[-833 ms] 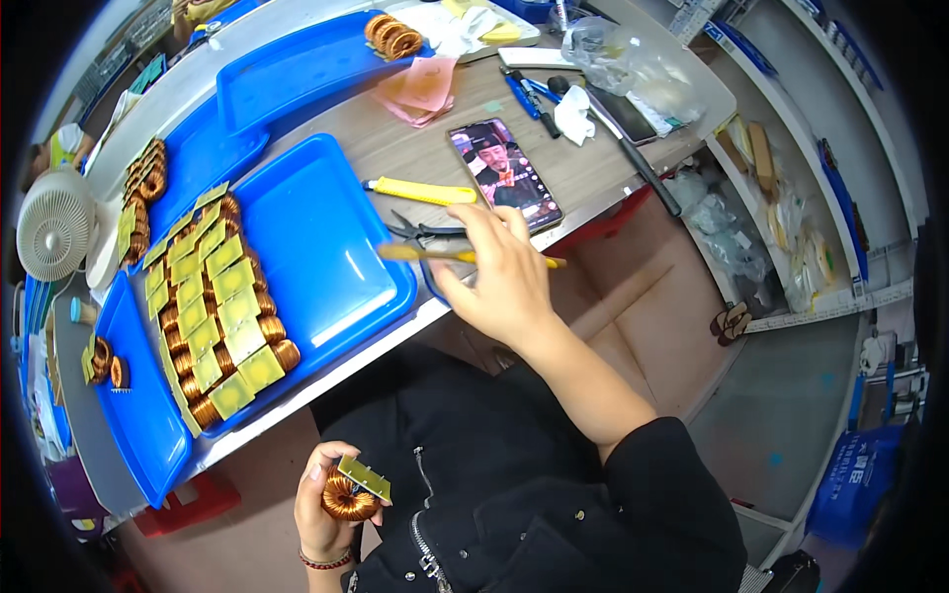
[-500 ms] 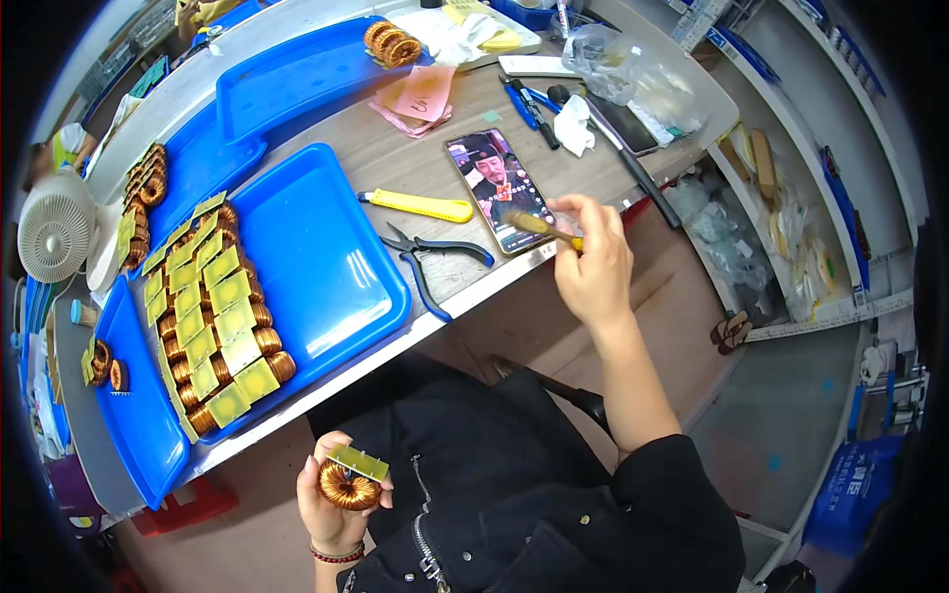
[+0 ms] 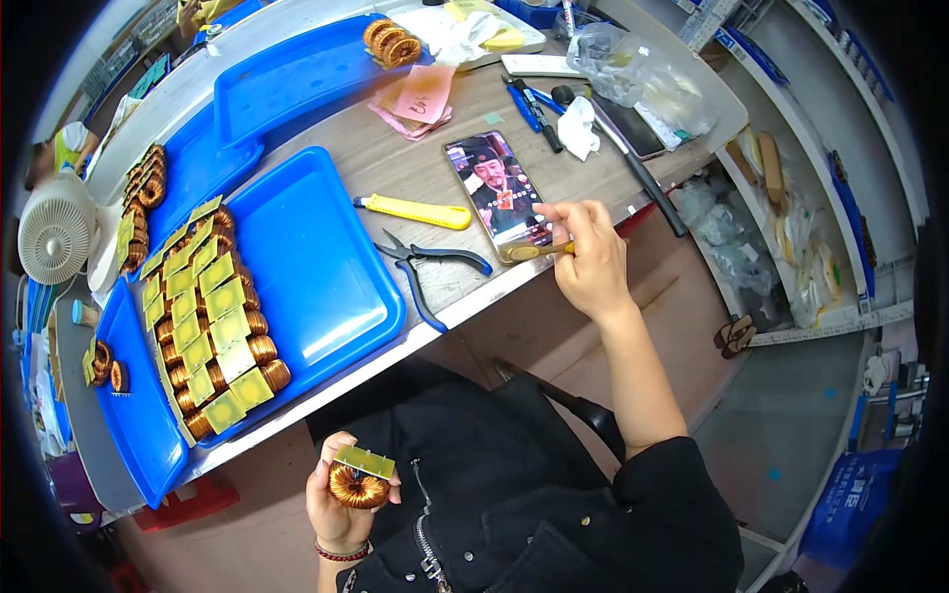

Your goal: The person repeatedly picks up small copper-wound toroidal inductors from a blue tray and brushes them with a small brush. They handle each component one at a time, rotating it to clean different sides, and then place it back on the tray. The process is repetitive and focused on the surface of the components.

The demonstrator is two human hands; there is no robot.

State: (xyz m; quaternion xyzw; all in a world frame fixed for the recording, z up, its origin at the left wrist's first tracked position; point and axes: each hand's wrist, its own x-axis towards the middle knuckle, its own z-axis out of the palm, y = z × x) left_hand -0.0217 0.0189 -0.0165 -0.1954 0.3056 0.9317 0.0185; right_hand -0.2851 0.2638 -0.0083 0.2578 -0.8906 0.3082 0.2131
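Right hand (image 3: 595, 265), pinching a tool (image 3: 529, 253), has swung its tip toward the phone's (image 3: 499, 188) near end; coil (image 3: 358, 487), gripped by left hand (image 3: 334, 504) beside the jacket (image 3: 514, 494), apparently stays unworked.

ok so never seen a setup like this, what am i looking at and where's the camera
No machine here: just a person's two bare hands, seen from a fisheye camera worn on the head, looking down, so straight edges bend. The left hand holds a copper coil with a small yellow-green board. The right hand holds a slim yellow-brown tool near the phone. On the table lie pliers, a yellow cutter and a blue tray holding more coils.
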